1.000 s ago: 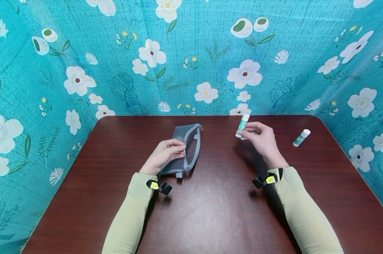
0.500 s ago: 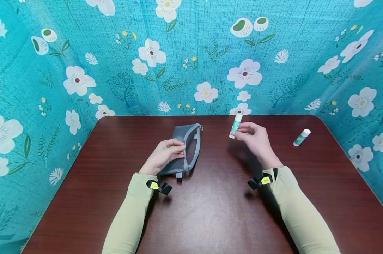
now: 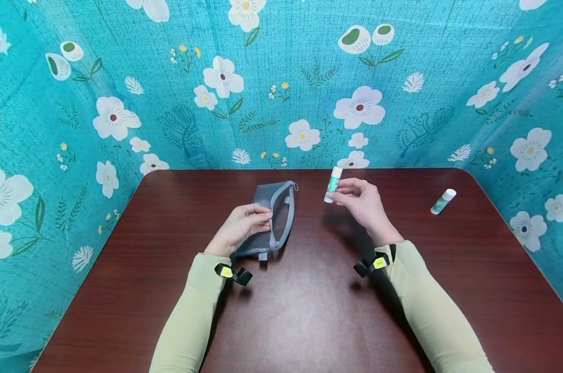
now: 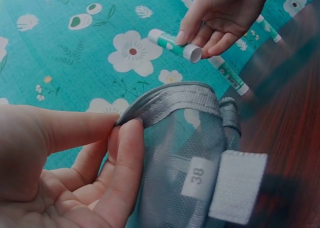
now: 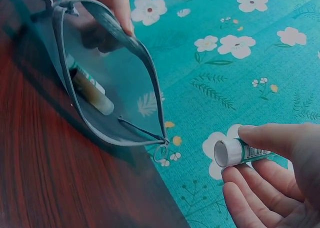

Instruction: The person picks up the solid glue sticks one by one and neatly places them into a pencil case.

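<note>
At the table's middle lies a grey mesh zip pouch [image 3: 263, 238], its mouth wide apart. My left hand [image 3: 244, 225] pinches the near edge of that mouth between thumb and fingers. A green-and-white glue stick [image 3: 333, 185] is held up, tilted, in the thumb and fingertips of my right hand [image 3: 363, 204], right of the pouch and apart from it. Its white end faces the camera in the right wrist view. There, another green-and-white stick [image 5: 92, 90] shows within the pouch's opening, partly dim. One glue stick [image 3: 443, 201] lies on the table, right of my right hand.
The dark reddish-brown table [image 3: 300, 321] reaches back to a turquoise floral cloth [image 3: 272, 83] hung behind it and along both sides. A ring pull [image 3: 296, 187] sits at the pouch's far corner.
My right hand has moved steadily left with the glue stick, closer to the pouch. My left hand and the pouch have stayed in place.
</note>
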Demonstrator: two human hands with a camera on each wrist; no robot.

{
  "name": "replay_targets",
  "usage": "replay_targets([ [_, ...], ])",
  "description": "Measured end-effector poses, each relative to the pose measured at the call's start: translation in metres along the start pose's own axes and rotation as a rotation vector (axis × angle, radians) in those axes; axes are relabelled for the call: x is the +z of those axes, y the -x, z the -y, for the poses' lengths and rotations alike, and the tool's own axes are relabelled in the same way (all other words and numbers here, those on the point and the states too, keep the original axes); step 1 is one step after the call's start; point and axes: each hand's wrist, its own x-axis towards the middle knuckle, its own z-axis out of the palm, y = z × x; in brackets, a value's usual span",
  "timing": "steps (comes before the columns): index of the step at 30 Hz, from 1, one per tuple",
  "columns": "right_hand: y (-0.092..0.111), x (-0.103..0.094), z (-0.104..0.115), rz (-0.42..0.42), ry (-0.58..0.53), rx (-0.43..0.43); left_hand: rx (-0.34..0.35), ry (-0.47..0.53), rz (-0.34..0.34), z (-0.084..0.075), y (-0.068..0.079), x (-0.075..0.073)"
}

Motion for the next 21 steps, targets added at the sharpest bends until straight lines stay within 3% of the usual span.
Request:
replay_targets([
  [8, -0.001, 0.012, 0.002, 0.053, 0.002, -0.021, 0.006, -0.007, -0.002, 0.000, 0.000, -0.001],
  [21, -0.003, 0.030, -0.001, 0.109, -0.024, 0.014, 0.006, -0.003, 0.000, -0.001, 0.002, 0.000],
])
